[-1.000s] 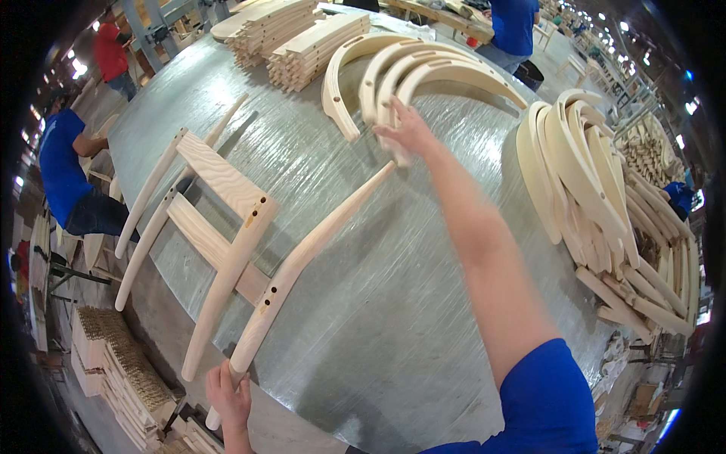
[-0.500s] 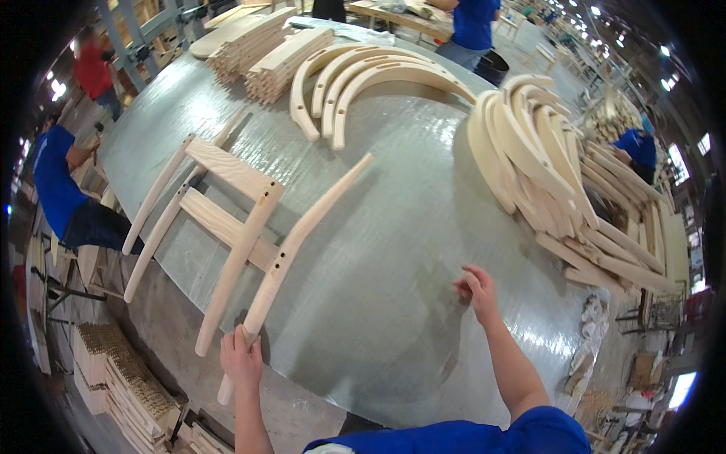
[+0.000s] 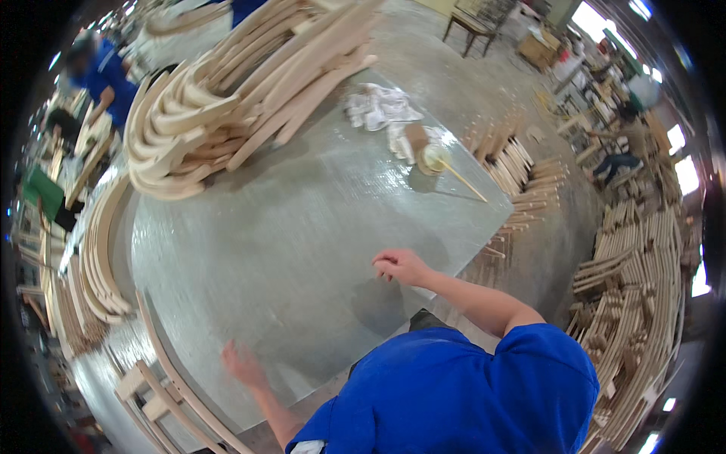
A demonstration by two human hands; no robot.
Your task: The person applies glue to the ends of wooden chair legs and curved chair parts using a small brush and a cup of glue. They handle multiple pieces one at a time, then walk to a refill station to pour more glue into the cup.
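Note:
My left hand [image 3: 243, 365], smeared by motion, is over the near left of the grey sheet-covered table [image 3: 302, 227]. It is apart from the wooden chair frame [image 3: 156, 386] at the lower left, and its fingers are too blurred to read. Over the table's near right side hovers my right hand [image 3: 401, 266], its fingers curled in with nothing visible in them. At the far right corner stands a small round pot [image 3: 432, 160] with a thin stick [image 3: 463, 181] leaning out of it. White rags [image 3: 380, 106] lie beside the pot.
A heap of curved wooden pieces [image 3: 178, 136] covers the table's far left. More curved pieces [image 3: 98, 250] are stacked at the left. Wooden sticks [image 3: 522, 170] stand past the right edge; long stacked wood [image 3: 635, 295] is farther right. A person in blue [image 3: 106, 79] is at far left.
My view has swung to the right, bringing the pot and rags into sight. The left hand has let go of the chair frame's leg. My right hand stays curled above the table.

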